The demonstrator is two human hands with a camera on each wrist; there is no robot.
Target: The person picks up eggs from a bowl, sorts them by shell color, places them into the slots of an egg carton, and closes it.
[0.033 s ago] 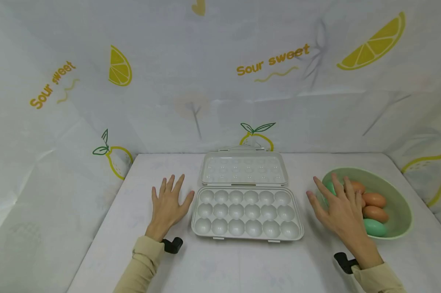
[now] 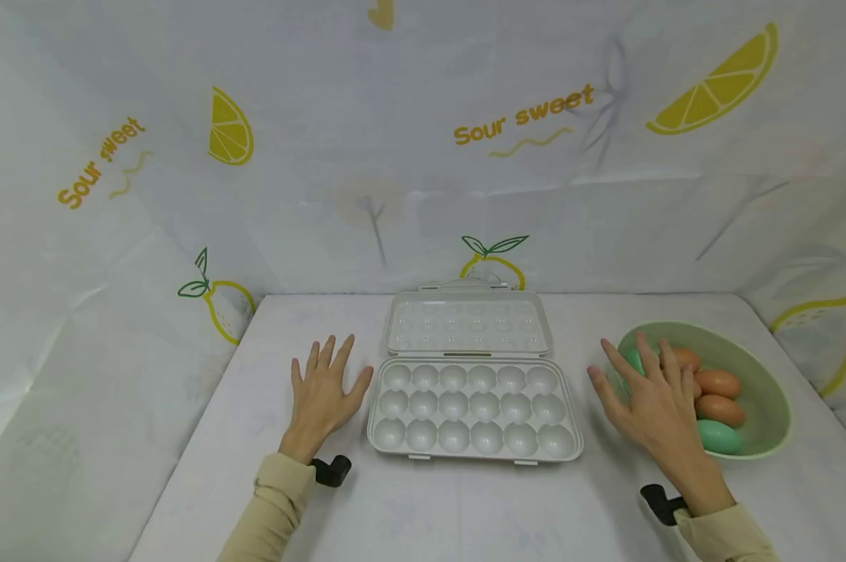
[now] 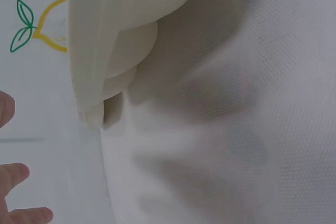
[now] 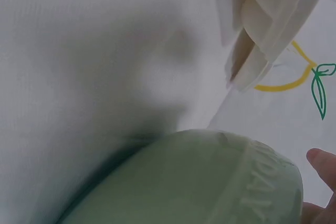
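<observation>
An egg box with an open lid (image 2: 468, 321) lies mid-table, its light grey tray (image 2: 476, 453) showing rows of bare round hollows. To its left my left hand (image 2: 322, 398) is spread, apart from the tray and holding nothing. My right hand (image 2: 658, 406), fingers spread, is over the left side of a pale green bowl (image 2: 767, 410) and hides part of it. Inside the bowl are several orange-brown eggs (image 2: 719, 409) and green eggs (image 2: 719, 437). The left wrist view shows the tray's side (image 3: 89, 40); the right wrist view shows the bowl's outer wall (image 4: 184, 182).
White cloth with lemon prints covers the table (image 2: 423, 515) and hangs as a backdrop (image 2: 311, 218) behind the egg box. A black wrist mount (image 2: 332, 471) sits by the left sleeve, another mount (image 2: 660, 503) by the right one.
</observation>
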